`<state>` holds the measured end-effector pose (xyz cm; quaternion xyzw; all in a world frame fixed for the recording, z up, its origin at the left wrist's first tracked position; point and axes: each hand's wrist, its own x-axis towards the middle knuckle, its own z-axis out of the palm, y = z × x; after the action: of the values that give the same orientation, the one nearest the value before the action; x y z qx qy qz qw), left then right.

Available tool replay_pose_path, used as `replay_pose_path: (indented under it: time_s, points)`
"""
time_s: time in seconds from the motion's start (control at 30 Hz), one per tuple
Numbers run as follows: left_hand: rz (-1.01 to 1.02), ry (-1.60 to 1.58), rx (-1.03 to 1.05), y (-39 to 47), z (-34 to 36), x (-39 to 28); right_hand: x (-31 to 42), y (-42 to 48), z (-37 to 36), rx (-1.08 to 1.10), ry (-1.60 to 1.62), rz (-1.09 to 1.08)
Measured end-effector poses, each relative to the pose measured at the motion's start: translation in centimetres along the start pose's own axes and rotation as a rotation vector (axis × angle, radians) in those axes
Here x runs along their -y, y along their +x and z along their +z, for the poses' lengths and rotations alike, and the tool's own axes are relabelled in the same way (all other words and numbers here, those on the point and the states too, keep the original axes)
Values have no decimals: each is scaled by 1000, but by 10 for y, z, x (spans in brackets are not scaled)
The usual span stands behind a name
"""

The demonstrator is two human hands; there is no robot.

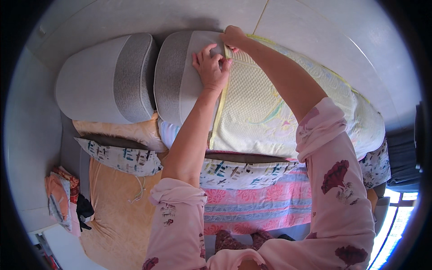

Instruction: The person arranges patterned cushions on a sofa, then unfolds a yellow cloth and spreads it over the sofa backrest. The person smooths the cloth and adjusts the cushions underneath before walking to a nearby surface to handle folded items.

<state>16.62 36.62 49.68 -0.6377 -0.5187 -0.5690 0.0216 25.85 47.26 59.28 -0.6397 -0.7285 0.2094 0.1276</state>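
A pale yellow quilted cover [260,98] with a flower pattern and a yellow hem lies over the back of a grey sofa. My right hand [233,37] is closed on its upper left corner, at the top of the backrest near the wall. Just below, my left hand [213,67] rests on the bare grey backrest cushion [194,77] with fingers spread and bent. Its thumb touches the cover's left hem. Part of that hem lower down is hidden behind my left forearm.
To the left stands another grey backrest cushion [94,77]. Patterned pillows [118,157] lean along the seat. An orange sheet [118,209] and a pink striped cloth [256,202] cover the seat. Folded clothes [62,199] lie at far left. The tiled wall [209,15] rises behind the sofa.
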Motion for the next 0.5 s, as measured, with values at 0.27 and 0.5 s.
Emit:
replay_pose_path:
  time_s: [0.27,0.5]
  points:
    - [27,-80,-75,-1,3,12,0,-7,1,21,32,18]
    - [34,-35,-78,7,-2,-5,-50,23,-34,-233,-131,-331]
